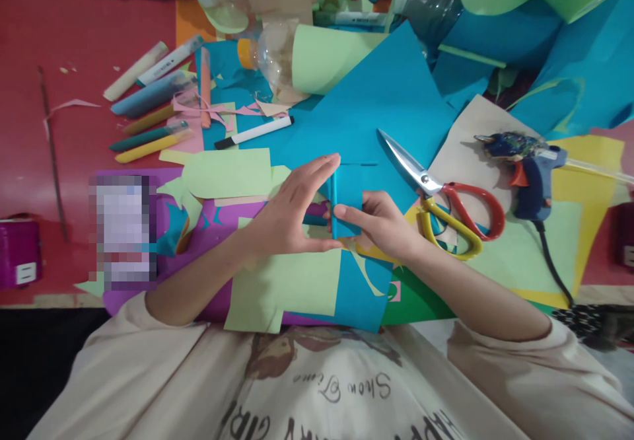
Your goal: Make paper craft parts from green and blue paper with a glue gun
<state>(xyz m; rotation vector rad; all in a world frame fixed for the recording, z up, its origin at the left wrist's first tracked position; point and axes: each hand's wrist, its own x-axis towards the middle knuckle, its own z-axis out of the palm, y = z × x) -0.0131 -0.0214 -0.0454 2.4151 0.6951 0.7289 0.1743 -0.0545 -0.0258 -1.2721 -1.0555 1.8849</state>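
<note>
Cream printed T-shirt (341, 387); folded blue paper piece (350, 195) held beyond it.
By the right hand (386, 222) the piece is clamped; by the left hand (290, 212), fingers spread apart, it is framed. Farther off, a clear orange-capped plastic bottle (277, 50) is sleeved in pale-green paper (331, 57).

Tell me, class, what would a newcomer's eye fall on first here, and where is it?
Likely the large red-and-yellow-handled metal scissors, lying just right of the right hand. Perhaps next, the small folded bright blue paper pinched in that hand near the centre, with the left hand spread beside it. Farther right lies a dark blue, pistol-shaped glue gun, pointing left.
</note>
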